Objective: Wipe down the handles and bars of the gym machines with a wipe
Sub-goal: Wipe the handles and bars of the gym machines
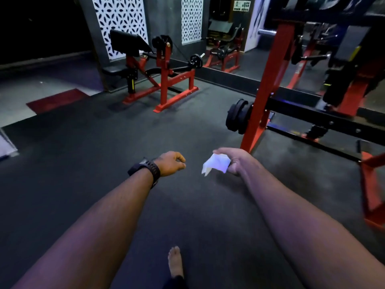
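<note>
My right hand (236, 160) grips a crumpled white wipe (216, 164) out in front of me, above the dark rubber floor. My left hand (171, 163), with a black watch on its wrist, hangs beside it with loosely curled fingers and holds nothing. A red and black gym machine (164, 67) with a black pad and a weight plate stands ahead by the wall. A second red-framed machine (270, 80) with black weight plates rises just beyond my right hand. Neither hand touches a machine.
Dark rubber flooring (104, 153) spreads between me and the machines. A mirror wall (239, 38) behind reflects more red equipment. A red frame part (373, 184) sits at the right edge. A red mat (54, 100) lies at the left. My bare foot (176, 261) shows below.
</note>
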`<state>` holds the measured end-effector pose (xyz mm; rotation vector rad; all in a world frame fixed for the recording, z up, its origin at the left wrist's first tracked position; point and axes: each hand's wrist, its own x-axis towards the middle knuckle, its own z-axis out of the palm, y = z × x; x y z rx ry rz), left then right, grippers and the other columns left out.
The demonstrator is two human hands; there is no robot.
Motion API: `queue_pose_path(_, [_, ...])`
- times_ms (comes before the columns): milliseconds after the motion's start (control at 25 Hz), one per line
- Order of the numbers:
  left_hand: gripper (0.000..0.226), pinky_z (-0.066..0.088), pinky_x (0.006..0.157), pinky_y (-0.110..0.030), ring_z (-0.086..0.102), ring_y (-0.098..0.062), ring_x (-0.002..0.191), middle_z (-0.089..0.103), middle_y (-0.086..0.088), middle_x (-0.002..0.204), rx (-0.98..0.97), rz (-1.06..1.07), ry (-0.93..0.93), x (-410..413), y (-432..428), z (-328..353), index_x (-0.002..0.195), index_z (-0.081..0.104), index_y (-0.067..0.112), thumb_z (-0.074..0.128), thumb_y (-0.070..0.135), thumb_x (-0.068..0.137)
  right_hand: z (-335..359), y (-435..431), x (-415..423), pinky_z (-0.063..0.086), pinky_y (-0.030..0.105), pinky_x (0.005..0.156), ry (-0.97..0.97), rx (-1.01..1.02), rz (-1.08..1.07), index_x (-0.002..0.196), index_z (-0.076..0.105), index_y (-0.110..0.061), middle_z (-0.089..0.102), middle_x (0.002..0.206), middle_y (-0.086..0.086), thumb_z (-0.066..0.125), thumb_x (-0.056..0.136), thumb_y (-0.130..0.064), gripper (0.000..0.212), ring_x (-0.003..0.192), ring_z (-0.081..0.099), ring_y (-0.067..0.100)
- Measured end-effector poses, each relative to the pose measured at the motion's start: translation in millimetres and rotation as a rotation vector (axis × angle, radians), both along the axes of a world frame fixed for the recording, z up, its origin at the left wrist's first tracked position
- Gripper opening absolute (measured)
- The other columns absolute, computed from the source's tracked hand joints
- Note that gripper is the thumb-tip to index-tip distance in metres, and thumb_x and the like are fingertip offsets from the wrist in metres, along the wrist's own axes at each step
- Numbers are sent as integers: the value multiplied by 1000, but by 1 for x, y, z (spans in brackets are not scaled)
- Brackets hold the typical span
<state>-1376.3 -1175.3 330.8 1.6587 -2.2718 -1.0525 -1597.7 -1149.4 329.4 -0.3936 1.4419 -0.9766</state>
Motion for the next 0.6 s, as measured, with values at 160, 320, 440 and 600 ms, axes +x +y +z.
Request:
queue_pose_path(160, [23,53,91,-33,65,-20,95,70,-9,106,14,-5,36,-22,-151,0,115,65,13,63,21,93,2,-134,-19,55,32,45,-54,-76,-160,76,64,0,61,75,15,70,80,5,9,55,61,24])
queue_pose_path(320, [16,53,91,-34,65,-23,93,70,-10,107,12,-58,28,-57,-305,13,107,65,16,63,20,92,23,-266,-44,52,25,44,-110,-117,-223,126,52,-2,58,82,12,54,89,14,40,51,64,18])
queue_pose_path(440, [15,51,88,-32,65,-29,95,70,-13,107,10,-103,25,-89,-402,11,106,65,16,63,19,92,18,-356,-70,56,27,49,-129,-116,-177,137,45,-3,60,87,15,49,91,16,50,51,67,16])
queue_pose_path(600, [22,49,80,-27,61,-20,81,69,-8,97,22,-133,8,-137,-554,-9,112,66,10,62,18,92,-4,-513,-117,55,27,60,-121,-138,-153,132,53,-6,55,89,12,43,92,15,46,65,63,16])
